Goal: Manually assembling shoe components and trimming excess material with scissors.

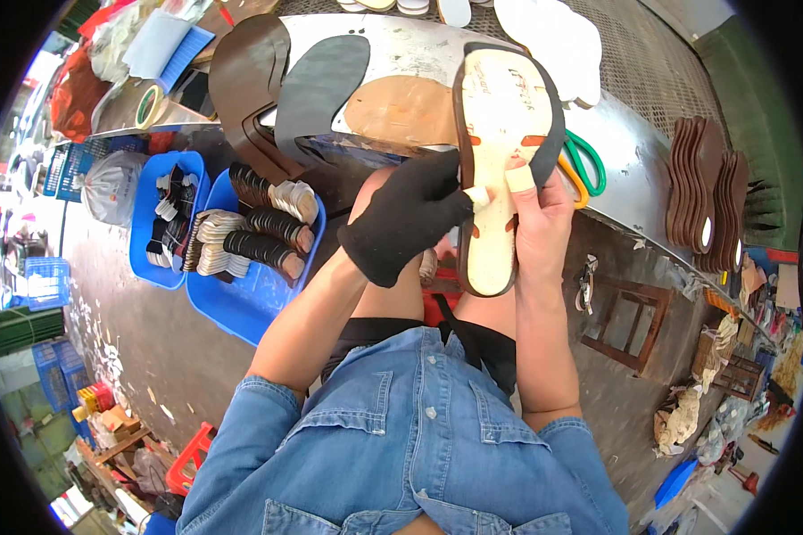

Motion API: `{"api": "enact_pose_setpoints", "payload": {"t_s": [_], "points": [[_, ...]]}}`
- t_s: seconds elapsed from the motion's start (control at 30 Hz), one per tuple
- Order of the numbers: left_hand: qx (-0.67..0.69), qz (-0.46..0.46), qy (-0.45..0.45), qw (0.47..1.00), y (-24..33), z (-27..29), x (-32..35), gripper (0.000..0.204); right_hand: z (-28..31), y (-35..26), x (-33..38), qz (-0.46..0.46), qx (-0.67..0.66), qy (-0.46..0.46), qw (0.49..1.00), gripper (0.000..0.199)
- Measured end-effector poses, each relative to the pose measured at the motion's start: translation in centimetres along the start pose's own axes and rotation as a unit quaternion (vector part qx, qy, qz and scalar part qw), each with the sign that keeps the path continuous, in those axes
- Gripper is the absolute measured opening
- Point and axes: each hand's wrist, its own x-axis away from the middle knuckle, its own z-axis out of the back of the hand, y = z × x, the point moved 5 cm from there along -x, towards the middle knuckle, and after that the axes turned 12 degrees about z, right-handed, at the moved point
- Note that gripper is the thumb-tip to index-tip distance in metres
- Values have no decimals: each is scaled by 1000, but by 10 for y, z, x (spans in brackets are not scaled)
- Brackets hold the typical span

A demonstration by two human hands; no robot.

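Metal bench (633,160) up top; sandal sole (500,169) pinched betw gloved left hand (406,218) & bare right hand (540,223), fingers closed on its edges. Blue bins (241,308) w/ stacked heel pieces (263,227).

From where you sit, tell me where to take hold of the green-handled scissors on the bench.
Probably by the handle loops: the green-handled scissors lie on the metal bench with their loops sticking out past the sandal sole, which hides the blades. Come in from the right with the right hand.

Denim shirt, black left glove (401,218)

Scissors (587,165) just R of sandal (500,152)
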Motion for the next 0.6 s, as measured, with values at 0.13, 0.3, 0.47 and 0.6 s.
{"api": "enact_pose_setpoints", "payload": {"t_s": [0.13, 0.3, 0.47, 0.6], "points": [[23, 57, 11, 998, 9, 2, 8, 30, 4, -2, 1, -65, -86, -112, 988, 24], [0, 13, 3, 1000, 14, 5, 13, 36, 6, -6, 1, -82, -83, -98, 988, 26], [63, -25, 22, 997, 14, 7, 10, 34, 11, -11, 5, -84, -41, -162, 982, 29], [29, 33, -132, 990, 6, 8, 10, 44, 14, -5, 4, -62, -70, -142, 985, 29]]}}
